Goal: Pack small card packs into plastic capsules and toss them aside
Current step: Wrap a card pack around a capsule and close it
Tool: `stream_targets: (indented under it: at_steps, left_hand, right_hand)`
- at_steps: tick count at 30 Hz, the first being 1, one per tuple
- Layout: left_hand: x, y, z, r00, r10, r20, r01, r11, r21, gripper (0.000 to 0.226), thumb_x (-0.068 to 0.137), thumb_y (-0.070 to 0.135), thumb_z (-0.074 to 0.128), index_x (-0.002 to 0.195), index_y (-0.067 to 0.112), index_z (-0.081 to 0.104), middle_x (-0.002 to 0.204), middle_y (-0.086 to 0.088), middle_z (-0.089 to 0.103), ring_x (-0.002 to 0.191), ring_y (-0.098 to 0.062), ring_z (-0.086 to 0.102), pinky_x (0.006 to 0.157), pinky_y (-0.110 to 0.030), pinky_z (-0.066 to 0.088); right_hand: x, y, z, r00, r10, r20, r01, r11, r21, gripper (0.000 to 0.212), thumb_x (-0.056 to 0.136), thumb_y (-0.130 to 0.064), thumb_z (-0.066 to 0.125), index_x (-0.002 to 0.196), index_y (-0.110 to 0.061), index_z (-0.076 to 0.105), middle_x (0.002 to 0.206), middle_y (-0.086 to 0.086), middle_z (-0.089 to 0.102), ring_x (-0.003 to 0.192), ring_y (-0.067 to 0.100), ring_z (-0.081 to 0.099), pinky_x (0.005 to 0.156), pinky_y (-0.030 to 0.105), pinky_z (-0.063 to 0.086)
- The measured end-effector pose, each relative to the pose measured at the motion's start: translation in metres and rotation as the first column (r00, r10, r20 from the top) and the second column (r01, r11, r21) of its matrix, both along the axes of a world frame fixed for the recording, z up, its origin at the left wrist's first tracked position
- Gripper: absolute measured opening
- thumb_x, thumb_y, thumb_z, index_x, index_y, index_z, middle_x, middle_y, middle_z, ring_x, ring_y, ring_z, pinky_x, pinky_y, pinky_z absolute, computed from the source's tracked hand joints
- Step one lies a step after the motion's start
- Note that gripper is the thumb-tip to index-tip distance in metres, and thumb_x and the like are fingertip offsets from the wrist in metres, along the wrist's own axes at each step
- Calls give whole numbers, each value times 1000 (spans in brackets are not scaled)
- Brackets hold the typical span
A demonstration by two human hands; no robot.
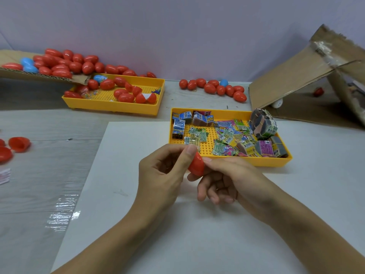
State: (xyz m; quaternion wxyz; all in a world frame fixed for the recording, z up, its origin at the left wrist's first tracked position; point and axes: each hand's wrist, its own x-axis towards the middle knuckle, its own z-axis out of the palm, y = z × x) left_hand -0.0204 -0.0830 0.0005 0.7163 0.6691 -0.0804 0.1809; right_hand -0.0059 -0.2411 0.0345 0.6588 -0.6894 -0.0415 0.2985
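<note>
A red plastic capsule (196, 165) is held between both hands above the white board. My left hand (164, 173) grips its left side, thumb on top. My right hand (227, 177) pinches its right end with thumb and forefinger, the other fingers curled below. Whether a card pack is inside the capsule is hidden. Just behind the hands a yellow tray (272, 162) holds several small colourful card packs (229, 138) and bundled stacks (263, 123).
A second yellow tray (110, 104) at the back left holds red capsules. More red and blue capsules (59, 63) lie on a cardboard flap. A row of capsules (215, 88) lies at the back centre. Open red halves (18, 144) sit at the left. A cardboard box (308, 76) stands at the right.
</note>
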Motion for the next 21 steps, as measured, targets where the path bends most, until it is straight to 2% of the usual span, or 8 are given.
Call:
stream_targets:
  at_steps: [5, 9, 11, 14, 17, 21]
  left_hand:
    - [0, 1, -1, 1000, -9, -13, 9, 1000, -5, 15, 89, 37, 71, 81, 25, 74, 60, 13, 62, 54, -2, 55, 55, -14, 45]
    - [0, 1, -2, 998, -54, -43, 52, 998, -44, 19, 86, 37, 66, 94, 25, 77, 63, 2, 65, 55, -14, 58, 57, -24, 50]
    - [-1, 1, -2, 996, -76, -57, 72, 996, -61, 22, 84, 36, 66, 100, 26, 78, 75, -1, 71, 62, -18, 65, 63, -26, 55]
    - [-2, 2, -1, 994, -84, -66, 81, 995, -55, 23, 84, 26, 70, 107, 30, 75, 97, 1, 76, 81, -21, 74, 73, -23, 57]
    - [-2, 2, -2, 995, -91, -48, 89, 995, -42, 32, 84, 10, 67, 109, 29, 73, 106, 1, 75, 98, -17, 72, 81, -19, 56]
    - [-1, 3, -3, 992, -122, -8, 122, 992, -2, 34, 84, 3, 66, 115, 18, 72, 113, -2, 73, 108, -22, 69, 86, -23, 55]
  right_hand:
    - [1, -1, 0, 1000, -14, -11, 14, 999, 36, 44, 98, -35, 47, 91, 1, 70, 70, 17, 69, 45, 13, 50, 40, 21, 27]
    - [2, -2, 3, 990, -130, 55, 125, 988, 92, 37, 80, -44, 62, 78, -9, 71, 69, 14, 68, 47, 15, 54, 38, 20, 32]
    - [2, -4, 5, 977, -178, 118, 165, 980, 114, 29, 76, -42, 66, 73, -13, 72, 70, 13, 70, 49, 15, 57, 38, 19, 35]
    - [1, -7, 5, 947, -238, 215, 214, 968, 131, 25, 71, -33, 72, 86, -14, 74, 74, 11, 73, 56, 17, 64, 41, 20, 41]
    - [2, -8, 6, 928, -227, 297, 209, 974, 90, 30, 69, -25, 75, 98, -16, 74, 81, 10, 74, 63, 16, 66, 44, 22, 43]
    - [3, -11, 7, 921, -219, 322, 198, 975, 96, 33, 66, -21, 76, 99, -19, 74, 88, 9, 75, 65, 14, 65, 46, 20, 43]
